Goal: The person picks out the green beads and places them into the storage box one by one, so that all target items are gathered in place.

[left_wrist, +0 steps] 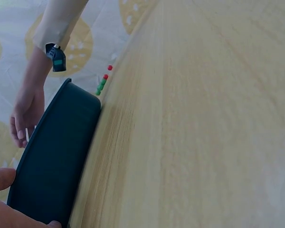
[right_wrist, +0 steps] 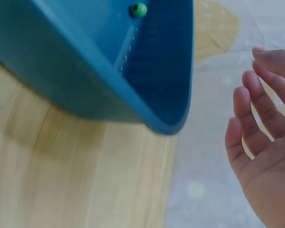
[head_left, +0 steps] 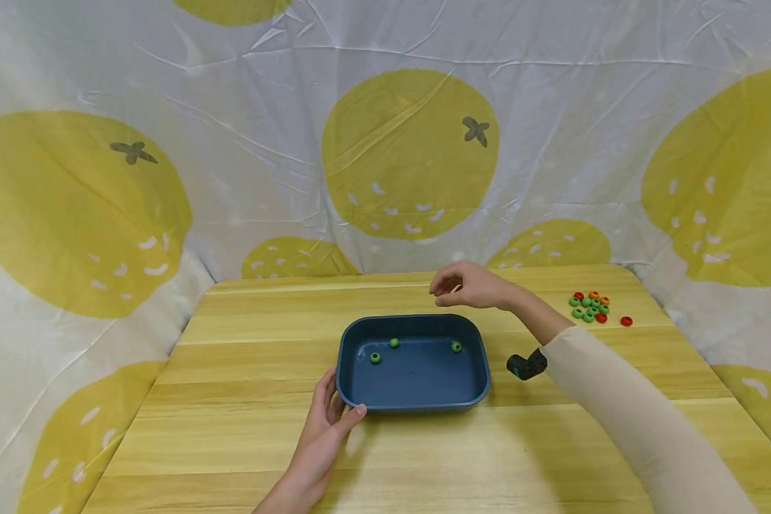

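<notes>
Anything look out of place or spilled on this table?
Only one thing: a red bead lies apart, just right of the bead cluster, so it looks strayed. I see no damage to the blue tray.

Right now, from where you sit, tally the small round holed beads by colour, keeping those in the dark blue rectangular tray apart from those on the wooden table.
Green beads in the tray: 3
Green beads on the table: 7
Red beads on the table: 3
Orange beads on the table: 2
Total visible: 15
</notes>
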Tool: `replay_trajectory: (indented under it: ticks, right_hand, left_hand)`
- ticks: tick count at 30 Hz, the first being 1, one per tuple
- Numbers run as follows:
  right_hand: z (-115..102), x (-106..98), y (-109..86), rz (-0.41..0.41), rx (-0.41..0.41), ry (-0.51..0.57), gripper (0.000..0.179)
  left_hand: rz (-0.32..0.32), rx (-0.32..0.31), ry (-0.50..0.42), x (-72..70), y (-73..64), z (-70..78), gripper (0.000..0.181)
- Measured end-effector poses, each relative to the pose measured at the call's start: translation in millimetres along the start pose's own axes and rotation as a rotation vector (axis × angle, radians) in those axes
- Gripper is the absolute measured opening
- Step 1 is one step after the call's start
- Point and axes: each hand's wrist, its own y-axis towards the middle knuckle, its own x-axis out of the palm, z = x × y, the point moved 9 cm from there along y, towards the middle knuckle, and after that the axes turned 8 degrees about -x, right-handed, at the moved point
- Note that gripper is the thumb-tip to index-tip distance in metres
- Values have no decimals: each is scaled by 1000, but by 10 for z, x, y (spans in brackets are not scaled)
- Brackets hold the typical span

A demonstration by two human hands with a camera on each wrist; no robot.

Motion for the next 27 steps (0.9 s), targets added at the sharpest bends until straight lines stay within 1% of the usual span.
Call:
replay_trajectory:
  ticks: [4, 8, 16, 21, 27]
  right_hand:
    - [45, -90, -123, 16, 39, 21, 20]
    - [134, -200, -266, 40, 83, 17, 23]
    - [268, -440, -555, 99, 140, 3, 26]
    - [354, -563, -714, 133, 163, -5, 25]
    - [450, -699, -913, 175, 210, -21, 27]
  left_hand:
    - [0, 0, -3, 3, 3, -7, 88]
    - [-3, -4, -8, 10, 6, -17, 87]
    - [-3, -2, -1, 10, 6, -9, 87]
    - [-2, -4, -7, 11, -9, -8, 86]
    - [-5, -3, -10, 15, -21, -3, 85]
